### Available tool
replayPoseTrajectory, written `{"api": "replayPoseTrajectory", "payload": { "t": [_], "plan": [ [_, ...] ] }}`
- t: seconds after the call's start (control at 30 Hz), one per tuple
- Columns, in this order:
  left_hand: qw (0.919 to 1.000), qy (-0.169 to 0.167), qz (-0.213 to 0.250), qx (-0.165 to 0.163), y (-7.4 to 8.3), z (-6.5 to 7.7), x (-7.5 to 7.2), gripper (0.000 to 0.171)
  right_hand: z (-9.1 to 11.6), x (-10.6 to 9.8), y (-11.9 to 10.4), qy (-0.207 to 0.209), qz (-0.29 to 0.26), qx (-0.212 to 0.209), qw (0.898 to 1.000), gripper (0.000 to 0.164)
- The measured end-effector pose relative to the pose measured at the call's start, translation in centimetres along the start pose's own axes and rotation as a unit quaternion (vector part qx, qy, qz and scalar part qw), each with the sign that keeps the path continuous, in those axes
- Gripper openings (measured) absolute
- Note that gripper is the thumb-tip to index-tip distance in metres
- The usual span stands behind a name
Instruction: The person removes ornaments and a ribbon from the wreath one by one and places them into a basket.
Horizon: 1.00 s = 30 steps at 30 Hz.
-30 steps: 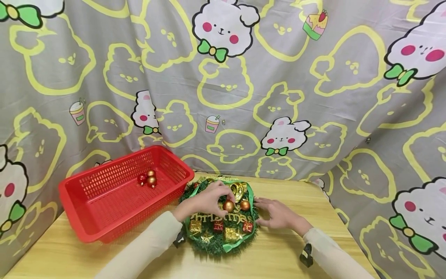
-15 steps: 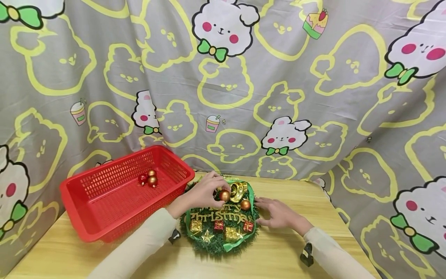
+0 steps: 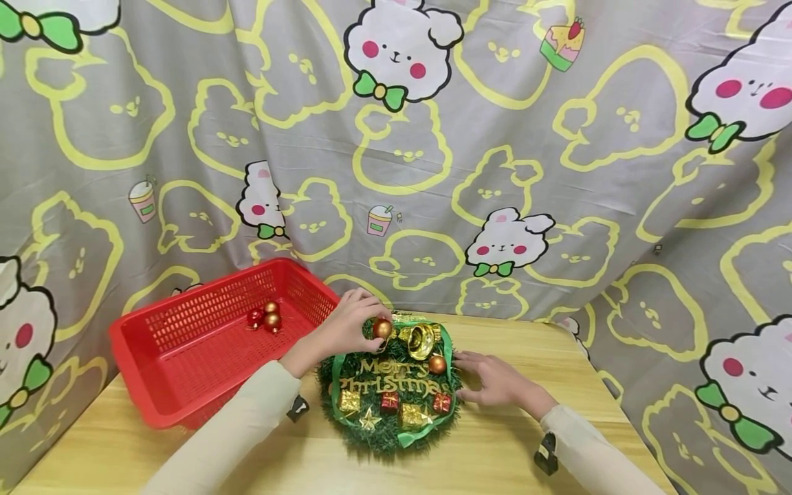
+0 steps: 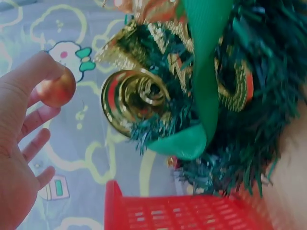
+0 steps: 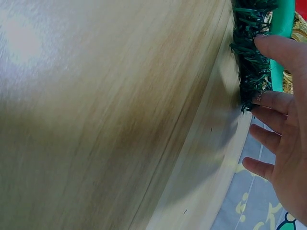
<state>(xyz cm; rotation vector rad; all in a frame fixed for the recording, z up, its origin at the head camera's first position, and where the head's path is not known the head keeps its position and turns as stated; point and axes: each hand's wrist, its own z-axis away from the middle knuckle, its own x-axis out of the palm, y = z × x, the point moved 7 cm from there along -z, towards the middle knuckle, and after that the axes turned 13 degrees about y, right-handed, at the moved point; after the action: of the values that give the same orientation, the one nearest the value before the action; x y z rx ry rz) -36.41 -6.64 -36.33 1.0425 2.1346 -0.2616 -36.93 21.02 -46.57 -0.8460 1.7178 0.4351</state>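
Note:
My left hand pinches a copper-gold Christmas ball between thumb and fingers, over the upper left of a green tinsel wreath. The left wrist view shows this ball at the fingertips, apart from the golden bell. Across the wreath's middle runs gold "Merry Christmas" lettering. A second copper ball sits at its right, below the bell. With fairly straight fingers, my right hand touches the wreath's right edge; thumb and forefinger meet the tinsel in the right wrist view.
To the left stands a red slotted basket holding several gold and red balls. Small gift boxes, a gold star and green ribbon decorate the wreath. A patterned curtain hangs behind the wooden table.
My left hand has carried the copper ball up and leftward, from over the lettering to the wreath's upper left, uncovering the word "Merry". My right hand stays at the wreath's edge.

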Motion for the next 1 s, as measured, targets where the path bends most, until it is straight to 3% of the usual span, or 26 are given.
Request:
{"api": "replayPoseTrajectory", "payload": {
  "t": [0.43,1.0],
  "plan": [
    [0.9991,0.022,-0.009,-0.036,-3.0,-0.2,-3.4,0.032,0.2,-0.1,-0.2,0.004,-0.006,-0.002,1.000,0.073],
    [0.9948,0.053,-0.047,-0.073,-6.1,-1.0,-10.2,0.033,0.2,-0.2,0.0,0.006,0.000,-0.004,1.000,0.073]
  ]
}}
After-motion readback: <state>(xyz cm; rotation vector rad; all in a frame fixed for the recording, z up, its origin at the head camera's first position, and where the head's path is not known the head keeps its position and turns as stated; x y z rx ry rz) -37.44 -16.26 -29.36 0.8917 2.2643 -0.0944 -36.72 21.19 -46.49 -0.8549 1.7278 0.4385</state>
